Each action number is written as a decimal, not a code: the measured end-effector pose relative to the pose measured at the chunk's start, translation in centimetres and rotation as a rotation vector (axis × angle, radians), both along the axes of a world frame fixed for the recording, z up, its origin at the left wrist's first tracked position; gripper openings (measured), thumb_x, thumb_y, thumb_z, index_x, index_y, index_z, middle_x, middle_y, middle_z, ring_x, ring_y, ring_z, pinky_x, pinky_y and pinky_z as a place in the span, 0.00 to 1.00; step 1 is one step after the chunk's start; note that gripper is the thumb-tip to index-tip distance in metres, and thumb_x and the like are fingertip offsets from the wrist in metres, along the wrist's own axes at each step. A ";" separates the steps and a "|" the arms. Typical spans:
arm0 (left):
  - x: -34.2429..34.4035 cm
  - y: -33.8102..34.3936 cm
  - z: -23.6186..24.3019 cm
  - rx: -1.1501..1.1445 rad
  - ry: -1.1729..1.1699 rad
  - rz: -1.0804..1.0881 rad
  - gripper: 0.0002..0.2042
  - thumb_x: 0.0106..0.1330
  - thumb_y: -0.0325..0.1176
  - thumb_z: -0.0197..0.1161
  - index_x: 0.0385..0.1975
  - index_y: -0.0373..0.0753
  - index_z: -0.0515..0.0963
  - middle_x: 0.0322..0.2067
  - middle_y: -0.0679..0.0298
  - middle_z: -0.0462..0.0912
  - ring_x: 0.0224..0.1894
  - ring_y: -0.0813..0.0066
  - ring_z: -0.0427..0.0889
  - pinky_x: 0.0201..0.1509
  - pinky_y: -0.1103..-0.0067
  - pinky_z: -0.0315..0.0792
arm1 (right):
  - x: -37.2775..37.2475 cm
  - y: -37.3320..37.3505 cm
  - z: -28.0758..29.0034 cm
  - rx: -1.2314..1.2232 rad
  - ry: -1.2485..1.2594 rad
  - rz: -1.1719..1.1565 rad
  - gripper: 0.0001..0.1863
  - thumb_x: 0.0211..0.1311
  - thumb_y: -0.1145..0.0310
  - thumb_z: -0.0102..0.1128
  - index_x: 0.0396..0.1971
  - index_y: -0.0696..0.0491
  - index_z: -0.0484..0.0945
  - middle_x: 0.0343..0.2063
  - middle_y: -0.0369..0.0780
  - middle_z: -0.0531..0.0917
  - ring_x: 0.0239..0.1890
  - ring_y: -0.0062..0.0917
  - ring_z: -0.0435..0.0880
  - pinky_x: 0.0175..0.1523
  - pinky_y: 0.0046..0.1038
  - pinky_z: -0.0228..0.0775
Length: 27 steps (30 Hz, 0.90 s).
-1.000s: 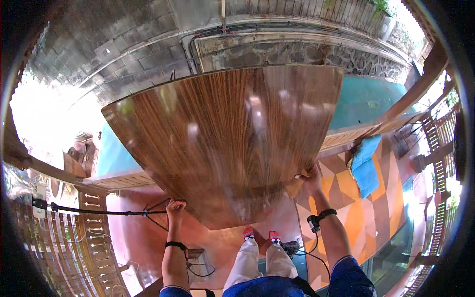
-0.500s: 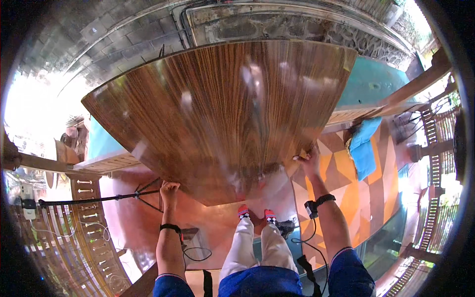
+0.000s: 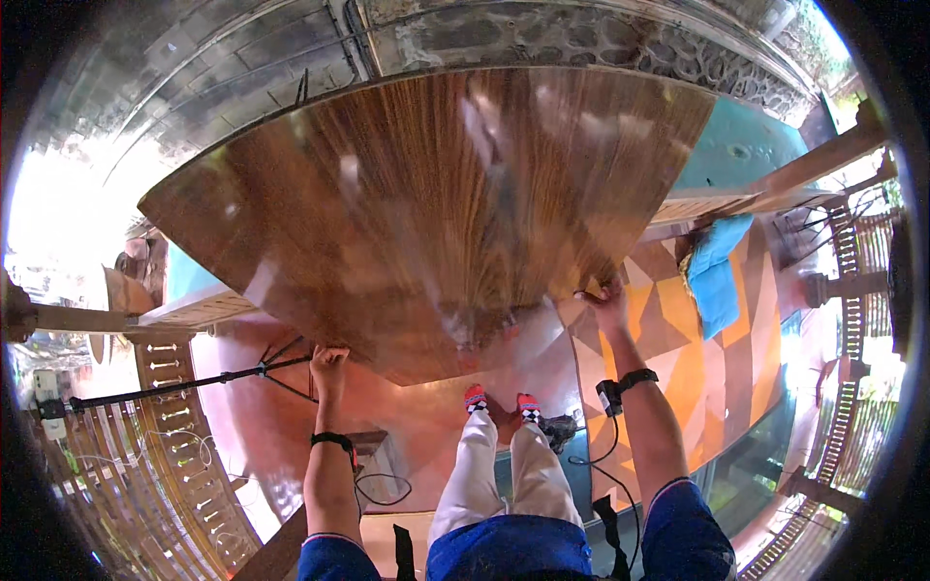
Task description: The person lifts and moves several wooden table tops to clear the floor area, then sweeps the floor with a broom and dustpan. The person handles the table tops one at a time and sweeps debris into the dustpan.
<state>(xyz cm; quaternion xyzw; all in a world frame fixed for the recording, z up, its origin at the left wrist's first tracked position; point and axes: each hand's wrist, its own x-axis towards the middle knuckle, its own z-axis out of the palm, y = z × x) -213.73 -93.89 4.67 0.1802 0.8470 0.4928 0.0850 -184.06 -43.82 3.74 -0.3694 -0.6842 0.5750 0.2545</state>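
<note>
Both hands (image 3: 330,363) (image 3: 608,307) on wood-grained panel (image 3: 436,213)

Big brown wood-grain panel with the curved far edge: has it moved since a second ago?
Yes, apparently rightward: the panel's far right corner covers more of the flat teal surface, though the camera shifted too.

Upright, wide fisheye view from the wearer's head height, facing steeply down and forward: white-trousered legs (image 3: 471,473) at the near edge, a glossy brown wood-grain panel (image 3: 436,223) close by at centre, a grey stone wall (image 3: 504,45) on the far side.
</note>
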 end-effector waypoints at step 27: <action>2.9 -8.5 -10.5 0.989 -0.928 0.579 0.07 0.72 0.32 0.48 0.43 0.39 0.71 0.21 0.66 0.67 0.27 0.71 0.69 0.46 0.68 0.73 | 3.7 -3.4 -0.6 -0.380 0.056 0.020 0.40 0.46 0.78 0.72 0.61 0.54 0.62 0.59 0.38 0.72 0.63 0.25 0.67 0.62 0.28 0.63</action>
